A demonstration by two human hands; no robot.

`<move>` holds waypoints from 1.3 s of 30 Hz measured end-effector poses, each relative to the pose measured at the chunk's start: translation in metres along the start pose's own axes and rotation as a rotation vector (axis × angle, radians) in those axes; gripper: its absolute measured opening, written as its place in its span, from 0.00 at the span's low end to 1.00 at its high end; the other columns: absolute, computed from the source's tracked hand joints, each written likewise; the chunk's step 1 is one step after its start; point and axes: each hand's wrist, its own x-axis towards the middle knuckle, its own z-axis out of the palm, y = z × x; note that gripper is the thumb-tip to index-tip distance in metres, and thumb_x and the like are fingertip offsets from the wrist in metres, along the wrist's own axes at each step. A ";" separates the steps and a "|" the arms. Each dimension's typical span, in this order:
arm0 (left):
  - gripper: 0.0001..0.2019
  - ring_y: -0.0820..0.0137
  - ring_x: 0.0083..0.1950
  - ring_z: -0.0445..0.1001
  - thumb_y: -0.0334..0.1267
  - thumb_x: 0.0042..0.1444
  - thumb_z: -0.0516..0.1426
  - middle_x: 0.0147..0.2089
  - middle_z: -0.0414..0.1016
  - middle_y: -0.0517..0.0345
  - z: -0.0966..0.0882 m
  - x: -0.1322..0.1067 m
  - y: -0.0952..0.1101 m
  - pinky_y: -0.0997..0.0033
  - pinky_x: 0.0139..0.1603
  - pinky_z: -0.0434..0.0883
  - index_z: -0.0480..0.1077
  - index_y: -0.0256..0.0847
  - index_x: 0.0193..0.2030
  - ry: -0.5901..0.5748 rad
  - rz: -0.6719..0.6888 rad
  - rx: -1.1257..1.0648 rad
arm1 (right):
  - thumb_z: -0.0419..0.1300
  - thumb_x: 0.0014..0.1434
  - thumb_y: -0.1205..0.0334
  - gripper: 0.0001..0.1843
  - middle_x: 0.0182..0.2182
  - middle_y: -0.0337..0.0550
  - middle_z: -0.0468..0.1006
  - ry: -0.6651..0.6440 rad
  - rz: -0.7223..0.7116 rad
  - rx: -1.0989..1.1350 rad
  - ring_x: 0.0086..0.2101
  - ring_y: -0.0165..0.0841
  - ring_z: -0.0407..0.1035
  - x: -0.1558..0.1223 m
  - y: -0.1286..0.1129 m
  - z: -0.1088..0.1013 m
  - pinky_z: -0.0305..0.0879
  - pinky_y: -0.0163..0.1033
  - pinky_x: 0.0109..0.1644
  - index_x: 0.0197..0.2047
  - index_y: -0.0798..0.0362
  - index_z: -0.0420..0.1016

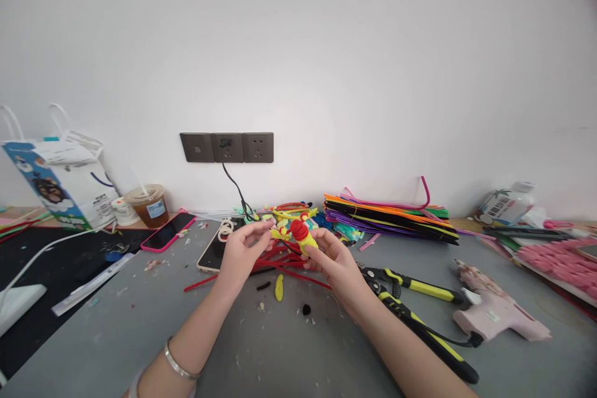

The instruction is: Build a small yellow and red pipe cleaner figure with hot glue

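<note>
Head view: a smooth yellow pod-shaped piece (pixel 278 287) lies below and between the hands. The right hand (pixel 334 256) grips a ribbed red-and-yellow figure (pixel 305 242), its long axis tilted, red top leaning toward the left hand (pixel 243 250), whose fingers stand narrow; whether they pinch anything, I cannot tell. Fuzzy bundled stems (pixel 396 217) lie beyond, rightward.

Bright, even light, soft glow on the wall (pixel 289 87) — darkened top-right corner, wide-angle stretch at edges
</note>
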 end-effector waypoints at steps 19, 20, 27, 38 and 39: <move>0.16 0.77 0.21 0.66 0.51 0.53 0.63 0.24 0.71 0.64 0.011 -0.011 0.002 0.76 0.25 0.65 0.67 0.41 0.34 -0.187 -0.178 -0.155 | 0.76 0.44 0.52 0.21 0.32 0.37 0.77 -0.004 0.104 0.191 0.32 0.31 0.74 0.002 -0.001 0.000 0.70 0.36 0.38 0.35 0.51 0.73; 0.16 0.76 0.22 0.67 0.51 0.53 0.64 0.25 0.72 0.64 0.011 -0.012 0.002 0.76 0.25 0.66 0.67 0.41 0.35 -0.189 -0.179 -0.168 | 0.77 0.44 0.52 0.21 0.32 0.37 0.78 0.001 0.105 0.192 0.32 0.31 0.75 0.003 -0.001 -0.001 0.70 0.36 0.38 0.35 0.51 0.73; 0.17 0.71 0.34 0.75 0.48 0.47 0.69 0.32 0.77 0.58 0.013 -0.011 0.003 0.74 0.33 0.71 0.69 0.40 0.34 -0.128 -0.246 -0.288 | 0.77 0.44 0.54 0.22 0.38 0.39 0.81 -0.028 0.062 0.195 0.42 0.37 0.78 0.005 0.002 -0.001 0.71 0.41 0.48 0.35 0.49 0.71; 0.19 0.76 0.29 0.71 0.49 0.43 0.70 0.28 0.72 0.62 0.012 -0.008 -0.003 0.79 0.26 0.68 0.70 0.38 0.31 -0.014 -0.227 -0.284 | 0.75 0.48 0.55 0.18 0.34 0.35 0.77 -0.021 -0.041 0.180 0.32 0.28 0.67 0.007 0.008 0.002 0.62 0.32 0.33 0.34 0.49 0.71; 0.19 0.76 0.28 0.71 0.50 0.43 0.70 0.28 0.72 0.62 0.012 -0.008 -0.003 0.79 0.25 0.67 0.71 0.38 0.31 -0.012 -0.225 -0.281 | 0.75 0.48 0.54 0.18 0.34 0.36 0.77 -0.010 -0.056 0.178 0.32 0.29 0.67 0.008 0.009 0.002 0.61 0.33 0.33 0.35 0.49 0.72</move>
